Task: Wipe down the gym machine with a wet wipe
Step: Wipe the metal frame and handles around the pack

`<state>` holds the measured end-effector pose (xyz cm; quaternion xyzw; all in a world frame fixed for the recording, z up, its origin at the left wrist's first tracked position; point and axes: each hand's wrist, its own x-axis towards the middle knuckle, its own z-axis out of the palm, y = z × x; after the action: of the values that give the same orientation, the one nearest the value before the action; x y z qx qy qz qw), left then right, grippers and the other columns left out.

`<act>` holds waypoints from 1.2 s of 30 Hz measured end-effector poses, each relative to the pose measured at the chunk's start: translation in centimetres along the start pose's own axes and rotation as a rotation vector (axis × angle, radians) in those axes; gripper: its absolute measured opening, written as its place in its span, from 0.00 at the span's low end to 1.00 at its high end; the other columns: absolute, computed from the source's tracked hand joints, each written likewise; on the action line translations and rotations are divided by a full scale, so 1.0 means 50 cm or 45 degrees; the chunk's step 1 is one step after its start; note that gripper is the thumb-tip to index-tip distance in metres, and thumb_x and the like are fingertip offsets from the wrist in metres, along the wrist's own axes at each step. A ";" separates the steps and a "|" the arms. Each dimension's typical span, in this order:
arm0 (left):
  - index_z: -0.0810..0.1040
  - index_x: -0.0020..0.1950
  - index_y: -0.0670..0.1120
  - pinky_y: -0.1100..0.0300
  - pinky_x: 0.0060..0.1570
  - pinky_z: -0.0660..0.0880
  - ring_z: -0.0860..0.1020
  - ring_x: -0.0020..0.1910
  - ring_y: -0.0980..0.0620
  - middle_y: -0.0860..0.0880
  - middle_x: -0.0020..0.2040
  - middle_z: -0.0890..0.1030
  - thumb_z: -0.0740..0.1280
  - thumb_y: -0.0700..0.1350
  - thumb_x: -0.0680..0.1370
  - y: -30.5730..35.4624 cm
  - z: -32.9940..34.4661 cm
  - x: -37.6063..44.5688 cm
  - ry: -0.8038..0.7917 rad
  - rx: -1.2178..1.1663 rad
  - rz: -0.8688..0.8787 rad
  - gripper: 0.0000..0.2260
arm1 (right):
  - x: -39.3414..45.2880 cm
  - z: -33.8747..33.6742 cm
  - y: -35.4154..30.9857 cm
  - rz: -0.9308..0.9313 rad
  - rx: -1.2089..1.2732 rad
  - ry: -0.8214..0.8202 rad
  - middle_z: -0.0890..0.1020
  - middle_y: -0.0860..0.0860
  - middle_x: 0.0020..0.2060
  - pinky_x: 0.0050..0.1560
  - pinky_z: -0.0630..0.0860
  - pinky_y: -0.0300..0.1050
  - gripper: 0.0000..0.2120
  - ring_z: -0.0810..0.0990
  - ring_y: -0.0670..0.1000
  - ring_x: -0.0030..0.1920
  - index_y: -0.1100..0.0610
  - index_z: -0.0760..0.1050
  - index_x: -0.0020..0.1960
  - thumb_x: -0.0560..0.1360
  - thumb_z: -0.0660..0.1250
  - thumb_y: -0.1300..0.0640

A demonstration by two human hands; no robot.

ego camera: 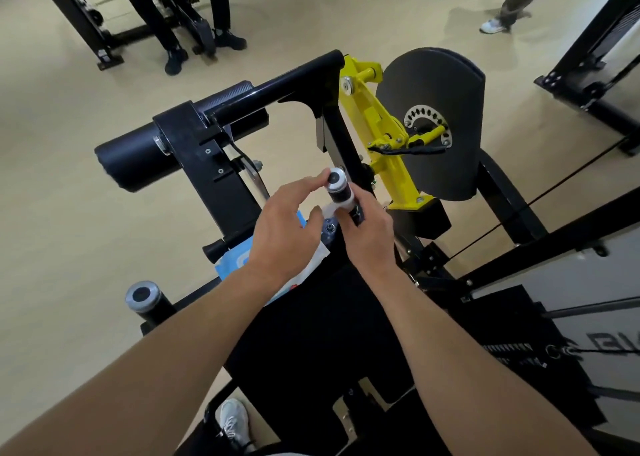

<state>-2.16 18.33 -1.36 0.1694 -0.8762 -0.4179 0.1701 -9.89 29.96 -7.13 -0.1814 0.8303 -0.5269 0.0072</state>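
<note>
The gym machine's right handle (334, 180), black with a silver end cap, stands up beside the black seat (311, 334). My right hand (367, 237) grips this handle just below the cap, with a white wet wipe (335, 208) wrapped between palm and grip. My left hand (280, 233) reaches in from the left; its straight index finger touches the cap and its thumb sits beside the wipe. Under my left hand a blue wet wipe packet (230, 258) lies on the seat's front edge.
A black roller pad (131, 157) and crossbar lie ahead on the left, a yellow lever arm (384, 136) and black cam cover (436, 116) on the right. The matching left handle (142, 296) stands low left. Other people's legs (173, 12) and machines are at the back.
</note>
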 end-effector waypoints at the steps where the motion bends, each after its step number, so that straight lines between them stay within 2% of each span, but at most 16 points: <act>1: 0.75 0.72 0.56 0.57 0.71 0.68 0.72 0.70 0.58 0.56 0.69 0.77 0.67 0.36 0.79 0.000 0.001 -0.002 0.007 0.034 0.017 0.24 | -0.001 -0.002 0.006 0.058 -0.021 -0.021 0.82 0.52 0.62 0.65 0.75 0.45 0.22 0.78 0.47 0.62 0.56 0.75 0.70 0.77 0.71 0.63; 3: 0.74 0.73 0.55 0.55 0.73 0.64 0.69 0.72 0.58 0.58 0.70 0.75 0.67 0.35 0.78 0.005 0.003 -0.006 0.039 0.122 0.056 0.26 | 0.002 -0.009 0.004 0.063 -0.053 -0.025 0.83 0.52 0.60 0.65 0.77 0.50 0.21 0.80 0.49 0.61 0.56 0.76 0.69 0.77 0.71 0.62; 6: 0.76 0.71 0.50 0.59 0.70 0.59 0.63 0.68 0.68 0.72 0.64 0.65 0.67 0.31 0.75 0.006 0.004 -0.004 0.110 0.200 0.150 0.26 | 0.010 -0.017 -0.039 -0.139 0.004 0.081 0.85 0.50 0.58 0.57 0.76 0.33 0.20 0.81 0.46 0.58 0.56 0.78 0.68 0.77 0.73 0.60; 7: 0.77 0.71 0.49 0.62 0.70 0.58 0.64 0.69 0.66 0.72 0.63 0.66 0.66 0.30 0.74 0.003 0.006 -0.004 0.124 0.207 0.160 0.27 | 0.011 -0.016 -0.050 -0.194 0.026 0.108 0.85 0.50 0.58 0.56 0.76 0.30 0.20 0.81 0.45 0.58 0.56 0.78 0.68 0.76 0.73 0.60; 9: 0.76 0.72 0.49 0.68 0.69 0.55 0.65 0.71 0.60 0.66 0.63 0.69 0.65 0.29 0.74 0.003 0.008 -0.007 0.116 0.228 0.153 0.28 | 0.010 -0.009 -0.046 -0.200 0.020 0.121 0.85 0.50 0.58 0.58 0.78 0.34 0.20 0.82 0.46 0.58 0.56 0.78 0.68 0.76 0.74 0.60; 12: 0.74 0.73 0.50 0.65 0.70 0.55 0.64 0.71 0.58 0.60 0.64 0.72 0.65 0.29 0.76 0.010 0.007 -0.012 0.096 0.259 0.121 0.28 | 0.002 -0.005 -0.007 0.037 -0.071 0.003 0.86 0.50 0.55 0.59 0.79 0.48 0.22 0.83 0.49 0.54 0.53 0.78 0.69 0.76 0.73 0.61; 14: 0.74 0.74 0.51 0.67 0.70 0.53 0.66 0.73 0.54 0.54 0.67 0.78 0.64 0.29 0.76 0.005 0.002 -0.008 0.082 0.300 0.133 0.29 | 0.001 -0.009 0.003 0.127 -0.077 -0.037 0.86 0.50 0.53 0.59 0.79 0.50 0.21 0.82 0.49 0.53 0.51 0.78 0.69 0.77 0.71 0.61; 17: 0.75 0.73 0.51 0.62 0.72 0.57 0.70 0.74 0.46 0.52 0.64 0.82 0.63 0.28 0.74 -0.010 -0.005 0.008 0.058 0.406 0.206 0.30 | 0.000 -0.014 -0.027 -0.022 0.014 0.065 0.86 0.48 0.55 0.56 0.80 0.41 0.21 0.83 0.45 0.54 0.52 0.78 0.69 0.77 0.73 0.60; 19: 0.76 0.72 0.51 0.59 0.72 0.59 0.70 0.73 0.47 0.53 0.63 0.83 0.63 0.28 0.75 -0.007 -0.007 0.013 0.049 0.416 0.182 0.29 | 0.002 -0.012 -0.047 -0.125 0.068 0.124 0.86 0.48 0.57 0.56 0.80 0.35 0.22 0.83 0.44 0.57 0.53 0.78 0.69 0.76 0.74 0.58; 21: 0.75 0.73 0.51 0.61 0.71 0.59 0.70 0.73 0.48 0.52 0.62 0.83 0.63 0.30 0.77 -0.003 -0.006 0.011 0.040 0.394 0.158 0.28 | 0.004 -0.007 -0.043 -0.127 0.043 0.147 0.86 0.49 0.57 0.55 0.80 0.36 0.23 0.83 0.44 0.55 0.53 0.77 0.70 0.76 0.75 0.58; 24: 0.74 0.74 0.52 0.64 0.69 0.58 0.71 0.72 0.48 0.49 0.61 0.83 0.63 0.31 0.78 0.004 -0.005 0.002 0.048 0.364 0.120 0.28 | 0.002 0.000 -0.008 0.059 -0.098 0.041 0.87 0.51 0.52 0.55 0.82 0.50 0.23 0.83 0.51 0.50 0.51 0.78 0.70 0.76 0.74 0.59; 27: 0.75 0.73 0.53 0.55 0.67 0.70 0.75 0.64 0.46 0.46 0.57 0.84 0.63 0.31 0.77 0.004 -0.009 0.001 0.040 0.317 0.100 0.28 | 0.002 -0.004 0.011 0.196 -0.137 -0.047 0.86 0.51 0.49 0.57 0.80 0.55 0.20 0.83 0.52 0.52 0.50 0.79 0.68 0.76 0.72 0.59; 29: 0.76 0.73 0.53 0.50 0.61 0.75 0.76 0.60 0.47 0.47 0.55 0.83 0.63 0.31 0.77 0.005 -0.009 0.002 0.040 0.301 0.101 0.28 | 0.001 -0.007 -0.013 0.140 -0.063 -0.007 0.86 0.48 0.51 0.58 0.81 0.50 0.20 0.83 0.48 0.53 0.49 0.79 0.67 0.76 0.73 0.58; 32: 0.77 0.72 0.53 0.56 0.58 0.74 0.76 0.58 0.47 0.48 0.55 0.84 0.63 0.30 0.76 0.003 -0.004 0.002 0.058 0.293 0.117 0.28 | 0.006 -0.005 -0.063 -0.065 0.064 0.146 0.86 0.45 0.52 0.53 0.80 0.35 0.19 0.83 0.41 0.53 0.50 0.80 0.66 0.76 0.75 0.57; 34: 0.76 0.72 0.54 0.60 0.58 0.70 0.75 0.59 0.48 0.50 0.57 0.84 0.64 0.29 0.75 -0.001 -0.001 0.001 0.066 0.309 0.139 0.30 | 0.011 0.006 -0.073 -0.120 0.090 0.227 0.86 0.46 0.52 0.52 0.80 0.33 0.18 0.82 0.41 0.54 0.51 0.81 0.65 0.76 0.75 0.57; 36: 0.75 0.73 0.55 0.59 0.59 0.70 0.74 0.61 0.48 0.50 0.61 0.82 0.64 0.29 0.75 -0.007 0.003 0.001 0.077 0.334 0.152 0.31 | 0.011 0.016 -0.061 -0.141 0.077 0.264 0.86 0.48 0.54 0.54 0.79 0.33 0.19 0.81 0.41 0.55 0.54 0.81 0.65 0.75 0.76 0.58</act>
<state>-2.22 18.21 -1.70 0.1503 -0.9262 -0.2838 0.1975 -9.35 27.92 -4.73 -0.1713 0.7990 -0.5673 -0.1023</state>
